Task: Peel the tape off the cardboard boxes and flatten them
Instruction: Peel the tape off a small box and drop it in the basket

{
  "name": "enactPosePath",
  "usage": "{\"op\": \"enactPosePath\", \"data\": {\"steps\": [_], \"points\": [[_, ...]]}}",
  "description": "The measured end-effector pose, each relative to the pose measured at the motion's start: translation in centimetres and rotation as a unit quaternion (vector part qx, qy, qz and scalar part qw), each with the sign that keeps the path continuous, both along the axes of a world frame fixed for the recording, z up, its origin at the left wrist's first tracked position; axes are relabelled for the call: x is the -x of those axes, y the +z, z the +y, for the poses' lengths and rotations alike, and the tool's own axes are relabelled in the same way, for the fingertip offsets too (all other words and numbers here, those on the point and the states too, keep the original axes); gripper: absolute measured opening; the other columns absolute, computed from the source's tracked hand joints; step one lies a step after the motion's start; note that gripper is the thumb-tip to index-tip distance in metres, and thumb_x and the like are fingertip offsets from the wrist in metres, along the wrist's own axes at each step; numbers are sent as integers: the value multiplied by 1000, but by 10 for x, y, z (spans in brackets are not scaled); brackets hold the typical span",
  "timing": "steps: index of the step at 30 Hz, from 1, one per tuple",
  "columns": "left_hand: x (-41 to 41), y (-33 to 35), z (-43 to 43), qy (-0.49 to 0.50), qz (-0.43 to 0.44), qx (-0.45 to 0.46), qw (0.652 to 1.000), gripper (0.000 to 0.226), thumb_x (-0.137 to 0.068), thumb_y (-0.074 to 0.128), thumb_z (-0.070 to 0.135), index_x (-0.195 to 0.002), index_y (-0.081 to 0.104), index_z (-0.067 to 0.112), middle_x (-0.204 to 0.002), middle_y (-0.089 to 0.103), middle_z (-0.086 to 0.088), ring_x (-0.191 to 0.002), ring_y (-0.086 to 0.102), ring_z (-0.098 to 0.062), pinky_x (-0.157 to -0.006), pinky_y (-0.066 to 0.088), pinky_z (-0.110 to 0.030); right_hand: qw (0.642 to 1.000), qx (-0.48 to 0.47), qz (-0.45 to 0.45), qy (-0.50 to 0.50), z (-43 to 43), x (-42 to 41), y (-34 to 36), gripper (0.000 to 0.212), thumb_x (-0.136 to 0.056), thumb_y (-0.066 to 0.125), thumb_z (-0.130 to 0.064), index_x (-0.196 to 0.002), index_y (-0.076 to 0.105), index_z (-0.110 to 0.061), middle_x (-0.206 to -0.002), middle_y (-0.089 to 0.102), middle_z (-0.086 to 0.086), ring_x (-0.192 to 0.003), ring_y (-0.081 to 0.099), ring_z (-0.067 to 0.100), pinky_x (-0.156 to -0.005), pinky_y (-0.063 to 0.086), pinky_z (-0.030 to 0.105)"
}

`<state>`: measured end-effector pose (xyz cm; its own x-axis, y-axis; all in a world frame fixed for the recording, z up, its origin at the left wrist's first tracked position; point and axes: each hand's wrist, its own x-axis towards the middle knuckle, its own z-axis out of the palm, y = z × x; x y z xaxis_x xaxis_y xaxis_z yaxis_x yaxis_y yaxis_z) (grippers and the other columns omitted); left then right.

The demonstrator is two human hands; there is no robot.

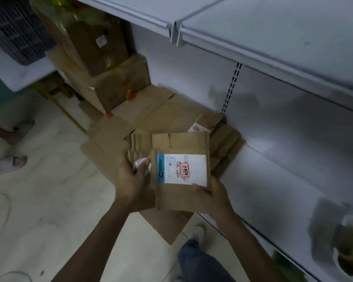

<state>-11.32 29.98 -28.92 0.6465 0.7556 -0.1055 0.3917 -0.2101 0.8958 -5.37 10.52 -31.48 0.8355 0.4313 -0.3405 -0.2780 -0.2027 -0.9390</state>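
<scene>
left hand (131, 180) curls round the left edge of the flattened cardboard box (181, 143) i hold above the floor (49, 200), a white scrap (140, 162) (tape, maybe, too blurred to say) pinched under my thumb. right hand (212, 194) clamps its lower right corner, just below the white label (181, 168). underneath, a pile of flattened cardboard (151, 112) lies along the shelf's (273, 159) bottom edge.

Flattened cardboard box (181, 147) with shipping label (181, 168) is gripped by left hand (132, 178) and right hand (212, 195), above flattened cardboard pile (151, 115) beside white shelving (273, 129). White scrap (140, 162) is pinched in left hand.
</scene>
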Motion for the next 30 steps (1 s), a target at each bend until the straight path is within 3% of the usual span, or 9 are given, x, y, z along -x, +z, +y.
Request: {"op": "enactPosePath", "data": {"steps": [3, 6, 10, 16, 18, 20, 23, 27, 30], "points": [[-26, 1, 18, 15, 41, -57, 997, 65, -92, 56, 45, -144, 36, 11, -124, 59, 5, -109, 56, -14, -90, 42, -27, 993, -70, 88, -47, 18, -44, 1, 33, -90, 64, -9, -118, 56, -26, -111, 65, -5, -100, 64, 7, -84, 55, 26], [-52, 4, 17, -25, 108, -182, 977, 67, -98, 50, 38, -152, 19, 14, -159, 21, -8, -140, 28, -27, -104, 31, -37, 985, -42, 138, -94, 46, -82, -3, 34, -92, 64, -16, -124, 55, -23, -108, 62, -5, -89, 61, 7, -68, 52, 19], [-75, 1, 27, -221, 205, -283, 911, 67, -98, 51, 30, -154, 16, 19, -162, 10, -9, -148, 12, -29, -116, 22, -51, 958, -71, 264, -87, 91, -116, -5, 42, -95, 59, -16, -136, 50, -12, -128, 60, 12, -113, 59, 29, -97, 49, 47], [-113, -8, 63, -289, 288, -280, 869, 60, -102, 41, 36, -154, 17, 18, -162, 1, -10, -149, -3, -30, -120, 11, -52, 937, -108, 329, -36, 126, -134, -9, 32, -99, 49, -23, -131, 53, -18, -128, 60, 10, -115, 57, 27, -88, 52, 43], [-125, -17, 77, -327, 339, -273, 839, 62, -101, 44, 33, -154, 16, 19, -162, -1, -10, -149, -3, -33, -118, 13, -58, 968, 32, 246, -36, 129, -134, -16, 40, -100, 48, -23, -137, 44, -10, -133, 52, 14, -121, 51, 32, -93, 51, 44], [-133, -28, 85, -364, 377, -269, 808, 65, -100, 46, 34, -154, 14, 18, -162, 0, -10, -148, -1, -34, -115, 15, -62, 980, 195, 9, -39, 129, -127, -27, 45, -98, 51, -16, -139, 40, -3, -135, 49, 19, -126, 48, 32, -99, 48, 41], [-147, -47, 92, -404, 387, -275, 782, 61, -101, 40, 40, -152, 18, 16, -161, 9, -11, -148, 7, -34, -114, 18, -61, 886, 365, -278, 58, 127, -110, -38, 59, -96, 53, -28, -148, 29, -12, -153, 29, 14, -141, 28, 29, -109, 38, 42], [-154, -65, 117, -480, 380, -337, 715, 58, -98, 44, 38, -150, 25, 19, -157, 24, -8, -143, 24, -33, -112, 24, -56, 791, 481, -271, 263, 139, -105, -58, 56, -99, 42, -42, -148, 30, -18, -160, 17, 5, -148, 11, 26, -117, 15, 51], [-152, -71, 140, -539, 342, -367, 677, 57, -100, 44, 34, -151, 23, 18, -158, 22, -10, -143, 25, -31, -112, 23, -54, 798, 507, -195, 262, 154, -101, -63, 57, -99, 44, -33, -150, 23, -17, -161, 10, 5, -148, 6, 27, -118, 10, 53]]}}
